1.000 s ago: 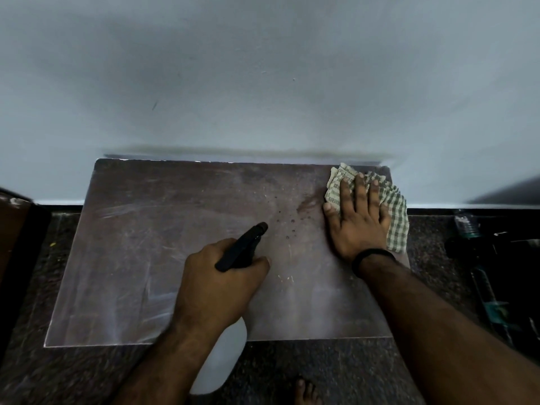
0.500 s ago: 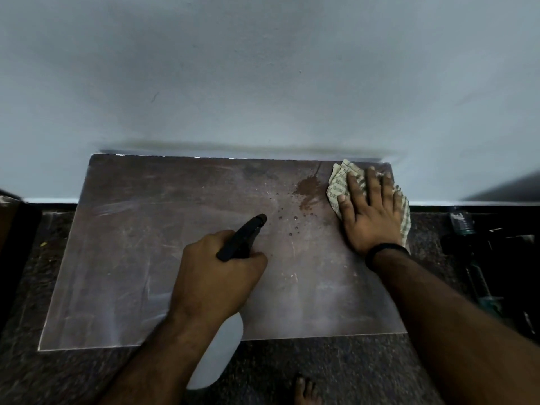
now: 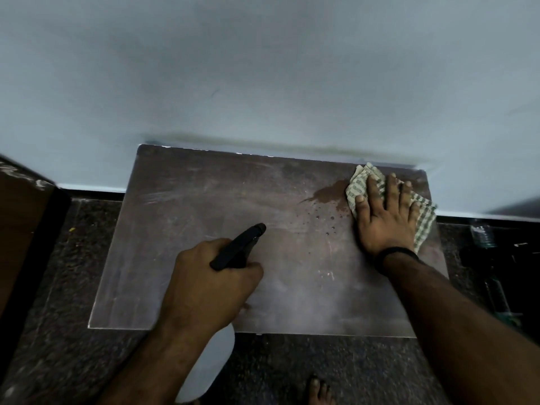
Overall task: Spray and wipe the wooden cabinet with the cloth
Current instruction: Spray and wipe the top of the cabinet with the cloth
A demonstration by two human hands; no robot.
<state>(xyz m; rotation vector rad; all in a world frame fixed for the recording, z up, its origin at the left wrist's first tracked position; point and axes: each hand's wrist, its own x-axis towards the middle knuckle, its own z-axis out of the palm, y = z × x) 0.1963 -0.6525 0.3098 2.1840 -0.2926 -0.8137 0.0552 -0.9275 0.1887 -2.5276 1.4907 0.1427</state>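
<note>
The wooden cabinet's brown top (image 3: pixel 190 235) lies below me against the pale wall, dusty and streaked. My right hand (image 3: pixel 385 217) presses flat on a green-and-white checked cloth (image 3: pixel 359 185) at the far right corner. A dark wet smear (image 3: pixel 330 192) and small droplets sit just left of the cloth. My left hand (image 3: pixel 207 290) grips a spray bottle with a black nozzle (image 3: pixel 238 247) that points toward the cabinet's middle; its white body (image 3: pixel 204 366) hangs below my wrist.
Dark speckled floor (image 3: pixel 67 302) surrounds the cabinet. A brown piece of furniture (image 3: pixel 20 223) stands at the left edge. A clear plastic bottle (image 3: pixel 482 235) and dark items lie on the floor to the right. My bare toes (image 3: pixel 318 390) show at the bottom.
My right hand slid the cloth away from me toward the far right corner, leaving a wet smear behind. The left hand with the spray bottle stayed nearly still.
</note>
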